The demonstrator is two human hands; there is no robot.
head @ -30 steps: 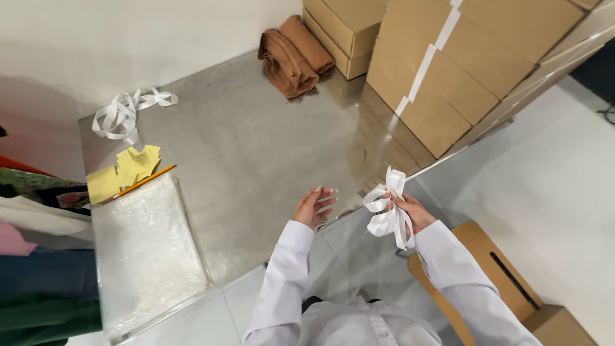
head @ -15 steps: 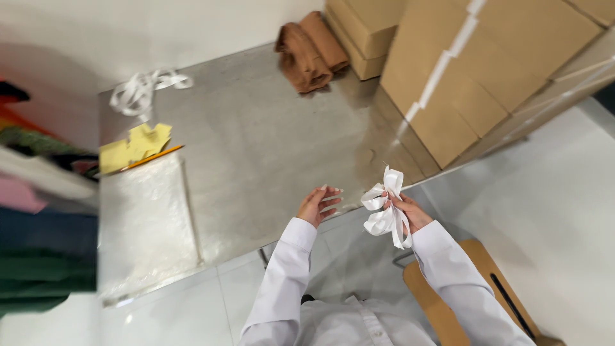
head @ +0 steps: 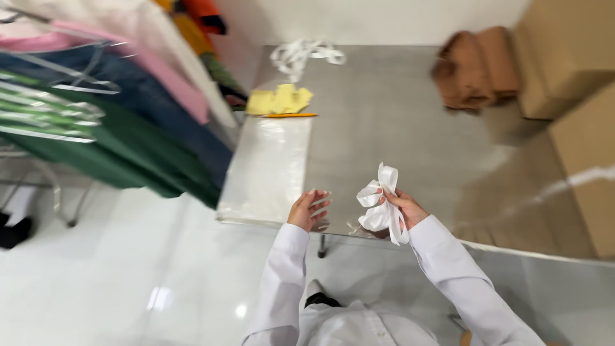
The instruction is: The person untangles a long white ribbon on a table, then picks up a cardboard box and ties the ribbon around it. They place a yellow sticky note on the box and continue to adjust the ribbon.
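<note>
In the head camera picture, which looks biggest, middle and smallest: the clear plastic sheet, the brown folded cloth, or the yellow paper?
1. clear plastic sheet, though it lies nearer the camera
2. brown folded cloth
3. yellow paper

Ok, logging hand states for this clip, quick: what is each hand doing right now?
Left hand: open, fingers loosely curled, holding nothing, over the steel table edge.
Right hand: closed on a bunch of white ribbon.

Glossy white floor (head: 115,275), steel table (head: 397,128)
</note>
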